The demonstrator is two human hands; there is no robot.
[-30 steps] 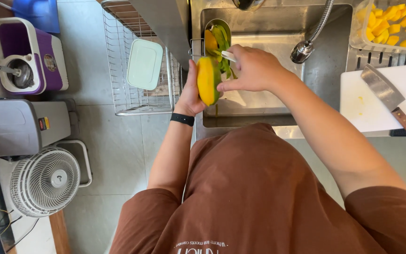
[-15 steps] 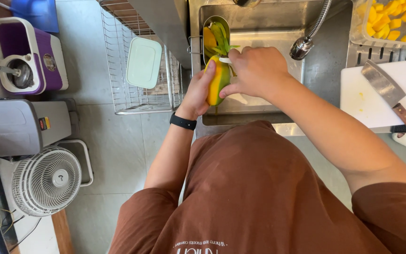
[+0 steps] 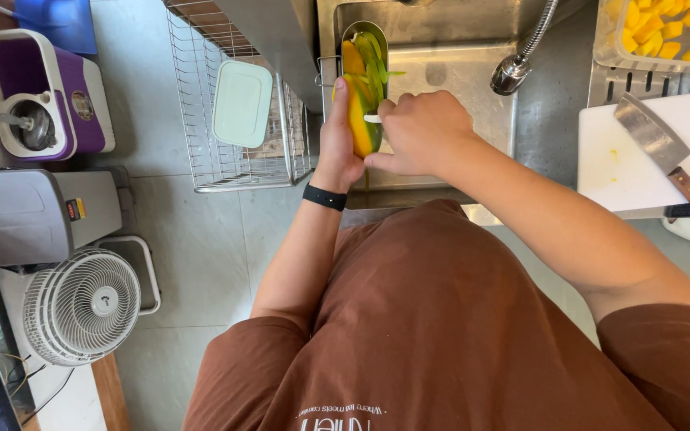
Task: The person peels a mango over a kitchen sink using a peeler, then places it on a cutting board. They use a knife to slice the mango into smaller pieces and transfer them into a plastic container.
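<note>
Mango [image 3: 358,120], half peeled, is held upright over the near left of the steel sink [image 3: 473,60]; yellow flesh is shown on its left, green skin on its right. Left hand [image 3: 337,144] is closed around the fruit from behind, thumb laid along it. Right hand [image 3: 421,132] is closed on a small white peeler [image 3: 372,118], pressed to the green side. Compared with half a second ago, the fruit has been turned so more yellow is seen. Peel strips lie in a narrow tray [image 3: 365,40] beyond. On the worktop at right, a cleaver [image 3: 660,148] rests on a white board [image 3: 628,172].
</note>
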